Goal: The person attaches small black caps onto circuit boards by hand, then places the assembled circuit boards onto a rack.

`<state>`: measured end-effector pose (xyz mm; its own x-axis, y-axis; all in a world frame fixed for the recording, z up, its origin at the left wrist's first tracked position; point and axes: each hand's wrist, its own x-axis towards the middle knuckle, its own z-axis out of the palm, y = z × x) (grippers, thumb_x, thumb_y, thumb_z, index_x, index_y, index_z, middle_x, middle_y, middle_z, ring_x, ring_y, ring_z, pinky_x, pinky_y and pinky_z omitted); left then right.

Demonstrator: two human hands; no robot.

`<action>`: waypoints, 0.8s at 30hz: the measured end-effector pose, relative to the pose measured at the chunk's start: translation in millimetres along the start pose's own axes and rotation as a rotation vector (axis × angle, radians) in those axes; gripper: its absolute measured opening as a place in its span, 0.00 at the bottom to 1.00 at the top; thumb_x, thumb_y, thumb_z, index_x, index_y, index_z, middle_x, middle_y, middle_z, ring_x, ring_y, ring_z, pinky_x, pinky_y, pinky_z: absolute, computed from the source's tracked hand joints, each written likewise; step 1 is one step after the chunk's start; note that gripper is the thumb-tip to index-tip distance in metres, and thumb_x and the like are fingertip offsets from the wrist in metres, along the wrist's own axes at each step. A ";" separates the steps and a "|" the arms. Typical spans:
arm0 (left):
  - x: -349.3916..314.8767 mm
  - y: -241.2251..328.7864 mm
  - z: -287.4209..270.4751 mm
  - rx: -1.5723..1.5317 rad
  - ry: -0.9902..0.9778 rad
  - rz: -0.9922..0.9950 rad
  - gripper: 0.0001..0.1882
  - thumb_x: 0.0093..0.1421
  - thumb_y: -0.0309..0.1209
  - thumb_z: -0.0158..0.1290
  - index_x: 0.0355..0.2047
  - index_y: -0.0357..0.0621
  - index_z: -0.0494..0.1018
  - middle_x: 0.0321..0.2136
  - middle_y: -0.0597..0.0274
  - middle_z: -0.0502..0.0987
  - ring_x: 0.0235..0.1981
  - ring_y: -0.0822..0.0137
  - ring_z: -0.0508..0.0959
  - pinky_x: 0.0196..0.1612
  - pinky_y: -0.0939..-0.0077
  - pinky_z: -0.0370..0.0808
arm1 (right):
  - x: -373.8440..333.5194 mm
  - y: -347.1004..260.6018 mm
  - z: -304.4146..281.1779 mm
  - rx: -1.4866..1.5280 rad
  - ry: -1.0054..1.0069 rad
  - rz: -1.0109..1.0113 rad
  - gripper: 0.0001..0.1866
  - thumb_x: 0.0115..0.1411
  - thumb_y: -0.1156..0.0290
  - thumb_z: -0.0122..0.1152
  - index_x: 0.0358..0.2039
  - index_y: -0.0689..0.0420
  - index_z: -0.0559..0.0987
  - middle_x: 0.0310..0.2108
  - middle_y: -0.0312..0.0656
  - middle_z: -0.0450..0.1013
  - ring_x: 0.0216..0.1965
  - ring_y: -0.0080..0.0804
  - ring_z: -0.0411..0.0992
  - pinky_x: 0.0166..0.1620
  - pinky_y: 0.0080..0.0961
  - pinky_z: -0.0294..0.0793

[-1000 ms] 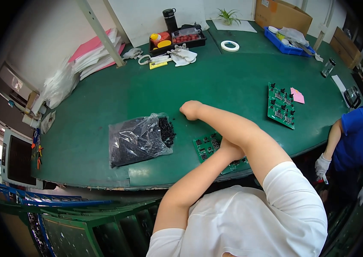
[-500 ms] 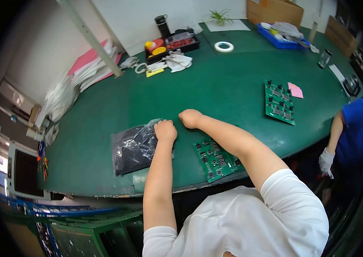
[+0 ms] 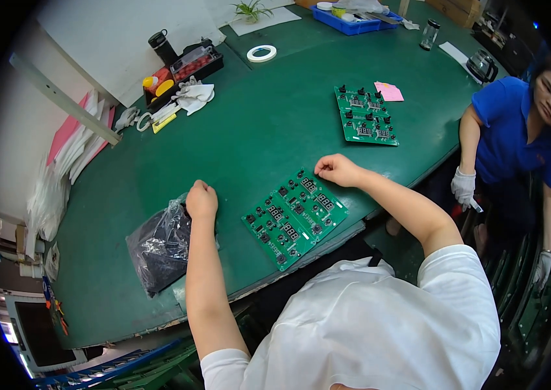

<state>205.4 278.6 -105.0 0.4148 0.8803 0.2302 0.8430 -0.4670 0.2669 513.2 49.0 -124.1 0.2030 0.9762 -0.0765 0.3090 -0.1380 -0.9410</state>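
My left hand (image 3: pixel 202 201) is closed at the upper right edge of a clear plastic bag (image 3: pixel 160 245) full of dark contents, its fingers gripping the film there. The contents are too blurred by shine to name. To the right, my right hand (image 3: pixel 339 170) has curled fingers with thumb and forefinger pinched together; whatever they hold is too small to make out. Just below it lies a green circuit board (image 3: pixel 295 218) with black digit displays and small black knobs, near the table's front edge. The right fingertips are beside the board's far corner.
Another circuit board (image 3: pixel 366 117) lies farther right beside pink paper notes (image 3: pixel 388 91). A tape roll (image 3: pixel 262 53), a black tray (image 3: pixel 205 67), white gloves (image 3: pixel 194 95) and a blue bin (image 3: pixel 353 25) stand toward the back. A person in blue (image 3: pixel 516 123) wearing gloves is at right.
The view has swung rightward. My right hand has moved away from my left, to the near board's far corner, uncovering that board. My left hand remains at the bag.
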 end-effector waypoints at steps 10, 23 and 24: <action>-45.7 102.7 -21.5 -0.566 -0.202 0.288 0.06 0.54 0.25 0.52 0.32 0.39 0.76 0.29 0.52 0.77 0.30 0.57 0.78 0.35 0.67 0.74 | -9.4 -21.7 2.3 -0.298 -0.054 -0.293 0.04 0.52 0.74 0.58 0.29 0.59 0.76 0.27 0.41 0.72 0.28 0.33 0.71 0.32 0.28 0.71; -78.8 172.9 -3.2 -0.451 -0.282 0.635 0.05 0.49 0.29 0.57 0.25 0.40 0.76 0.25 0.57 0.77 0.28 0.58 0.76 0.33 0.66 0.73 | -13.8 -13.2 6.0 -0.174 -0.016 -0.287 0.03 0.51 0.75 0.59 0.27 0.59 0.76 0.28 0.40 0.72 0.27 0.30 0.71 0.31 0.26 0.71; -80.5 174.2 -0.7 -0.420 -0.304 0.623 0.04 0.49 0.29 0.57 0.24 0.42 0.76 0.25 0.57 0.77 0.30 0.55 0.76 0.36 0.61 0.72 | -13.5 -12.1 7.1 -0.165 -0.001 -0.294 0.03 0.51 0.76 0.59 0.27 0.59 0.76 0.28 0.40 0.72 0.27 0.29 0.71 0.30 0.26 0.71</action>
<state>318.7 126.3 -76.4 0.8913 0.4046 0.2045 0.2527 -0.8180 0.5167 500.2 38.6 -114.1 0.0824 0.9783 0.1903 0.5002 0.1245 -0.8569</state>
